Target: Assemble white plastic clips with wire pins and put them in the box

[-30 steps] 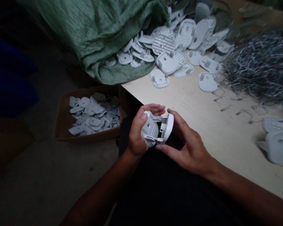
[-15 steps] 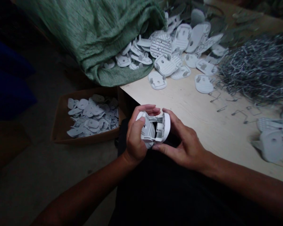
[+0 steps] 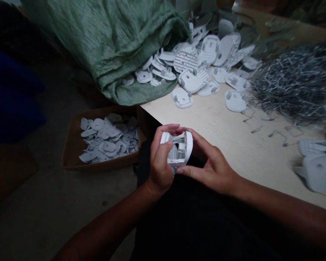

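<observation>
Both hands hold a pair of white plastic clip halves (image 3: pixel 179 150) pressed face to face, just off the near edge of the wooden table (image 3: pixel 228 137), above my lap. My left hand (image 3: pixel 160 165) wraps the left half, thumb across its back. My right hand (image 3: pixel 210 166) pinches the right half between thumb and fingers. The inner ribs of the two halves show in the narrow gap between them.
A green woven sack (image 3: pixel 116 47) spills several white plastic halves (image 3: pixel 195 69) onto the table. A tangled heap of metal wire springs (image 3: pixel 296 83) lies at the right. More white pieces (image 3: pixel 315 166) sit at the far right. On the floor a cardboard box (image 3: pixel 70 145) holds several flat white pieces.
The two plastic halves have been pushed closer together; the gap between them has narrowed. The hands shifted slightly left and stayed closed on the parts.
</observation>
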The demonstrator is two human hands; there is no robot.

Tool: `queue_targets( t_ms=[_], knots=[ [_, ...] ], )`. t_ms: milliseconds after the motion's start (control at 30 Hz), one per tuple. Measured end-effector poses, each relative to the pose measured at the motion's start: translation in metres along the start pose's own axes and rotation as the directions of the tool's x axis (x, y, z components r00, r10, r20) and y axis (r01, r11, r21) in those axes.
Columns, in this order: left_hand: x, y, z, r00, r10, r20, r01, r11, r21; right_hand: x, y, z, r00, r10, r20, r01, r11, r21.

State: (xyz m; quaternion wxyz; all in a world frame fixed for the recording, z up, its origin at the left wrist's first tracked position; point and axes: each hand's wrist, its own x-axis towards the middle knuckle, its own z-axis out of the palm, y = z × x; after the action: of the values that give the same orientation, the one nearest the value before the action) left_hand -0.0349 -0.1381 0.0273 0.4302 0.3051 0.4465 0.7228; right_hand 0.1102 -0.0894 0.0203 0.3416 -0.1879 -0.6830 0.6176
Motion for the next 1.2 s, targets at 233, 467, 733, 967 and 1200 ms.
queue_targets(
  t_ms=[233, 467, 733, 967, 1200],
  knots=[
    [0.024, -0.019, -0.013, 0.991, -0.005, 0.136, -0.008, 0.996, 0.094, 0.014, 0.011, -0.048, 0.982, -0.118, 0.15, 0.155, 0.952, -0.264],
    [0.089, -0.056, -0.016, 0.957, -0.001, 0.291, -0.131, 0.891, 0.435, 0.039, 0.026, -0.098, 0.954, -0.128, 0.27, 0.277, 0.713, -0.644],
    [0.115, -0.053, -0.028, 0.953, -0.021, 0.302, -0.235, 0.576, 0.783, -0.005, 0.022, -0.167, 0.854, -0.267, -0.446, -0.313, 0.421, -0.851],
    [0.101, -0.051, 0.015, 0.886, -0.141, 0.441, -0.377, 0.332, 0.864, -0.044, 0.034, -0.196, 0.721, -0.033, -0.692, -0.611, 0.441, -0.657],
    [0.065, -0.034, 0.01, 0.905, -0.082, 0.418, -0.338, 0.461, 0.821, -0.049, 0.023, -0.156, 0.633, 0.334, -0.698, -0.356, 0.927, 0.121]
  ],
)
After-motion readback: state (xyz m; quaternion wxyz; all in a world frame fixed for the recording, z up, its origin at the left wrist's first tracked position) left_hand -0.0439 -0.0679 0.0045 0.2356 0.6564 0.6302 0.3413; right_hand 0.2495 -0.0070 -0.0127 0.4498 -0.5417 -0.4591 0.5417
